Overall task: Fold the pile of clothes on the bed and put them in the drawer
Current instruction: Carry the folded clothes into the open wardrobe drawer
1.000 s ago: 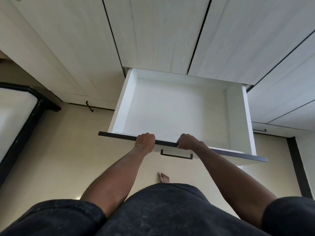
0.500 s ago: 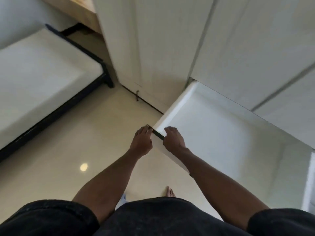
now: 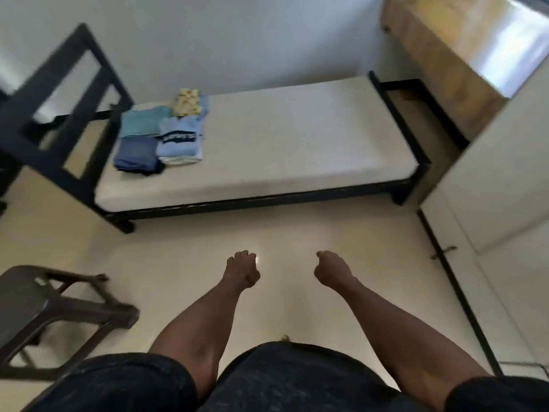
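Note:
Folded clothes lie in neat stacks at the left end of the bed: a teal piece, a dark blue piece, a light blue shirt with dark lettering and a yellow patterned piece at the back. My left hand and my right hand hang in front of me over the floor, both curled into loose fists with nothing in them, well short of the bed. The drawer is out of view.
A white wardrobe stands along the right. A dark plastic chair is at the lower left. A black bed frame end rises at the upper left. A wooden desk fills the far right corner.
Both hands have let go of the drawer's front edge. My view has swung left from the open drawer to the bed with the folded clothes.

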### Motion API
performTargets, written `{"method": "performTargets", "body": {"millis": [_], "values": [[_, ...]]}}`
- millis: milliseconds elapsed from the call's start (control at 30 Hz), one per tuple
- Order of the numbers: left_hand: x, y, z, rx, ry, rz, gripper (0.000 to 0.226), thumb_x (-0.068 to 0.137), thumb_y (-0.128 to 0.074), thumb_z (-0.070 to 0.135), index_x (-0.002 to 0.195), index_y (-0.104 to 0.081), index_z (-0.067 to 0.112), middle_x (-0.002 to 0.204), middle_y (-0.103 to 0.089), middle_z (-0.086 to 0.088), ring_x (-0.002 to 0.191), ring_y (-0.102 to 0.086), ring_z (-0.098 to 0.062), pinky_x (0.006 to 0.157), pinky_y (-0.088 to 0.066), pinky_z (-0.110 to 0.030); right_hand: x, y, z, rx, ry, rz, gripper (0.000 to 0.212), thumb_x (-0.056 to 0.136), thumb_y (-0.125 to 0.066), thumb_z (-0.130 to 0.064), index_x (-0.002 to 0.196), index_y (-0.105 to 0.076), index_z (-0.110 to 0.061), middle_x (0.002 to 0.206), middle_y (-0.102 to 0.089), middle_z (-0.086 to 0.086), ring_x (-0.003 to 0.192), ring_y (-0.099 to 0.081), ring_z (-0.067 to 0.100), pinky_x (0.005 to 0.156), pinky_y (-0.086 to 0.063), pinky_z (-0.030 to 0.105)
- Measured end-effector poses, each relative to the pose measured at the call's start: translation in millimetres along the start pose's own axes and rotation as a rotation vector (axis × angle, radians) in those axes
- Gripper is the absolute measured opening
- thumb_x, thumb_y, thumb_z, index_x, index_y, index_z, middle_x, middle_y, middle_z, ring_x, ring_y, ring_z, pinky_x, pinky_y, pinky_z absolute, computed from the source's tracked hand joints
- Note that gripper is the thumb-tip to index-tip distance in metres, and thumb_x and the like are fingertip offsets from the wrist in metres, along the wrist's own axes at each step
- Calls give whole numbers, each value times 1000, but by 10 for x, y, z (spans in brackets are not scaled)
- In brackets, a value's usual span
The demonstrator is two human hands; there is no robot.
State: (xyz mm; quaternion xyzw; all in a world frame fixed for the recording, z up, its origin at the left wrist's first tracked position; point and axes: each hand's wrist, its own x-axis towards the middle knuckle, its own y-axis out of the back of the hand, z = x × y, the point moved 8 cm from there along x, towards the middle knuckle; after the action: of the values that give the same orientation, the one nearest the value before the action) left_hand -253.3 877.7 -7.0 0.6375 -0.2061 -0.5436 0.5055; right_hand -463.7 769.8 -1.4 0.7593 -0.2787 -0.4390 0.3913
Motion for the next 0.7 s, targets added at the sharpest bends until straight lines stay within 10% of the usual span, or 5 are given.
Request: {"method": "performTargets", "body": {"millis": [700], "values": [[2408, 1791, -3790, -355, 459, 26, 48, 90, -51, 16, 138, -50, 12, 143, -51, -11, 132, -46, -30, 106, -41, -37, 4060, 496, -3722, -211, 336, -186, 21, 86, -50, -7, 103, -62, -4, 114, -64, 17, 105, -61, 34, 81, -49, 36]]}}
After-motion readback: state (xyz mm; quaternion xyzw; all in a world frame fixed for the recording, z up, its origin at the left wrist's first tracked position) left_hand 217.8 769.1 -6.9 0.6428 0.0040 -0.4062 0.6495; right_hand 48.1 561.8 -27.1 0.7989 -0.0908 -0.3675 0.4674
